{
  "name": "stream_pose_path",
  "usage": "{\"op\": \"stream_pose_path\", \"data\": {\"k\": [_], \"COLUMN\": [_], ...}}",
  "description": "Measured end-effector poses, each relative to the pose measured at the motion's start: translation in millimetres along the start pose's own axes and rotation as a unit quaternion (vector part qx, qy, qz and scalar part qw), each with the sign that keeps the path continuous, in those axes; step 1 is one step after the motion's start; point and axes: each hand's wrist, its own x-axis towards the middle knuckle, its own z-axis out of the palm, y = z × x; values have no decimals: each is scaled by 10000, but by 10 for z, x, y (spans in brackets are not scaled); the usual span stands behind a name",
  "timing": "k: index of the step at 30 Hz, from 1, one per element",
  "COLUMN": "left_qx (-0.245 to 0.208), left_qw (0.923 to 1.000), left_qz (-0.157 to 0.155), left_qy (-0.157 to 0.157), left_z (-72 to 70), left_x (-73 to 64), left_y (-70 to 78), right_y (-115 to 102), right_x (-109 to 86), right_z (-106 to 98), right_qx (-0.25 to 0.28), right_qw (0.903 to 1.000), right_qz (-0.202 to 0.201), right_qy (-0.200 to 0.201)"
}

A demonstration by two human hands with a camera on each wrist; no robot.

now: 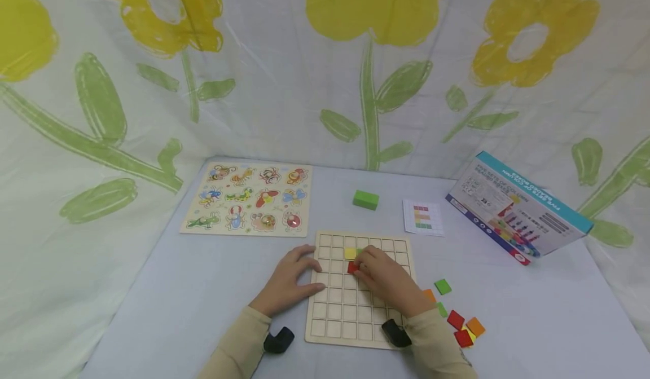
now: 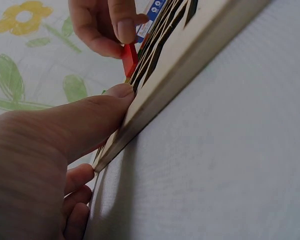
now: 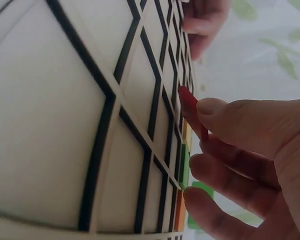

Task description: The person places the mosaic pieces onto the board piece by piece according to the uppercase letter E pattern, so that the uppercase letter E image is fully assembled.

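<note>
1. On my head feed, the red square tile [image 1: 352, 267] sits near the centre of the frame, over the wooden grid board [image 1: 319, 328], pinched between thumb and forefinger of the right hand [image 1: 383, 274].
2. In the right wrist view I see it tilted at mid-frame, the other fingers loosely bent; whether its lower edge touches the board I cannot tell.
3. The left hand [image 1: 291, 280], left of centre, grips nothing: its fingers are spread loosely, touching the board's left edge.
4. Just above the red tile lie a yellow tile [image 1: 350, 253] and, partly hidden by fingers, a green tile [image 1: 360, 251].
5. To seat the red tile well, I'd square its sides to the dark grooves, set one edge into the cell, lower the rest flat, then press lightly in the middle.
6. I'd keep the spare fingers off the neighbouring tiles, which could be nudged askew, and let the left hand steady the frame.
7. I'd check colour and cell against the pattern card [image 1: 424, 221], right of upper centre: red, yellow, orange and green squares, no lettering I can make out.
8. For writing, the teal-edged carton [image 1: 528, 215] at the right reads "FIVE SETS OF COLUMN BEADED BOXES", repeated smaller on its face. The remaining print is too small for me, and I can read no brand.
</note>
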Motion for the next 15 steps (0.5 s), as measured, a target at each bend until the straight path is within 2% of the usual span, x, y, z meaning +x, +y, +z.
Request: {"op": "stream_pose_path", "data": {"k": [15], "left_qx": [67], "left_qw": [9999], "left_qz": [92], "left_qy": [29], "left_z": [0], "left_x": [4], "left_y": [-11], "right_y": [11], "right_x": [58], "right_z": [91], "right_qx": [-475], "right_qw": [9983], "right_qz": [-306], "right_qy": [137]}}
